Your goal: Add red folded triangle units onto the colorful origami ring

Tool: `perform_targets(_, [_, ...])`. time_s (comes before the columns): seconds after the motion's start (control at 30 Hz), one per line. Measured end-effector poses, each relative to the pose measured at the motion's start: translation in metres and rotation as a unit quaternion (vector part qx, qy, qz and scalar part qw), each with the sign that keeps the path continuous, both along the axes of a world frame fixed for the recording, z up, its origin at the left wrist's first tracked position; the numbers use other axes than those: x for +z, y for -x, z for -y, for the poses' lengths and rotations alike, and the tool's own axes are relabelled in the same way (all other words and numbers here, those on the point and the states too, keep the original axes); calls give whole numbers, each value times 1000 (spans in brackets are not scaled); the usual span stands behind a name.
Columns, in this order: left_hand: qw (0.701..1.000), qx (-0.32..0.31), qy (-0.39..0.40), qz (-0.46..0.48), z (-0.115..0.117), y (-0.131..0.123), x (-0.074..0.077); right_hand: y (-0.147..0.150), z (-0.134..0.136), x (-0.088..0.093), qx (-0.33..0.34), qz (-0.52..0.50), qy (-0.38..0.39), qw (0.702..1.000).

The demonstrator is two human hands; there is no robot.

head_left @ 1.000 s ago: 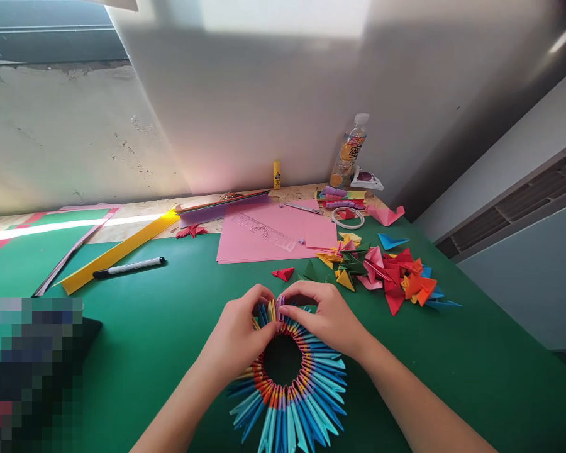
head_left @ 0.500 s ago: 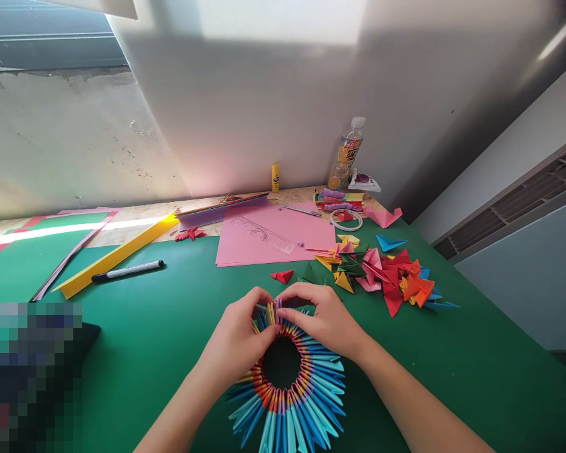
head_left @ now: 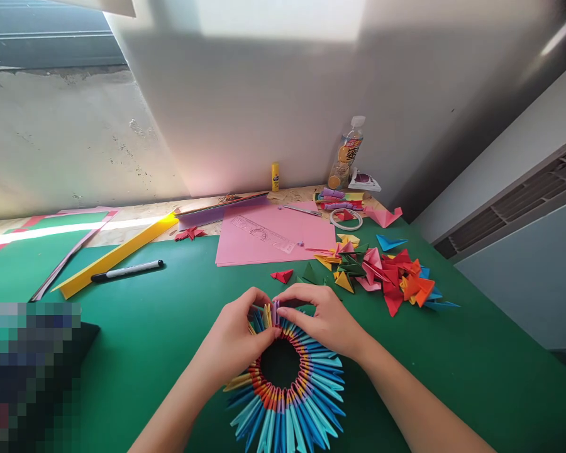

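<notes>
A ring of folded paper units (head_left: 287,402), blue on the outside with orange, red and yellow toward the hole, lies on the green mat (head_left: 160,340) in front of me. My left hand (head_left: 236,336) pinches the ring's far rim from the left. My right hand (head_left: 321,318) pinches the same spot from the right, fingers closed on a purple and yellow unit (head_left: 274,313) standing up between the two hands. Both thumbs and forefingers nearly touch over it.
A heap of loose folded units (head_left: 387,277) lies to the right, a single red one (head_left: 283,275) just beyond my hands. Pink sheets with a clear ruler (head_left: 268,236), a black marker (head_left: 127,270), a yellow strip (head_left: 117,255), a glue stick (head_left: 275,175) and a bottle (head_left: 346,154) sit farther back.
Both hands stay pinched on the ring's far rim with only slight finger shifts. The camera has tilted a little.
</notes>
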State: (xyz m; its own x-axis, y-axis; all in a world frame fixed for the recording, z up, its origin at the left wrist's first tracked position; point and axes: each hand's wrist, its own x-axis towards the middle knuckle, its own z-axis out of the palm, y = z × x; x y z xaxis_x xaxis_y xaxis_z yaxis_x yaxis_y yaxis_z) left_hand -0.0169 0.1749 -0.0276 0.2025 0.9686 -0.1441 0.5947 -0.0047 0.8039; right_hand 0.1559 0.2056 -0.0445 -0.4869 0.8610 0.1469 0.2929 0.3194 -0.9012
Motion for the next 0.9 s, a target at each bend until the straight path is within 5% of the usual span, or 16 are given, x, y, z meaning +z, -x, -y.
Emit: perform_targets(0.9, [991,42,47,122,-9,7,-3,-1,0,0,-19,-21,74,997])
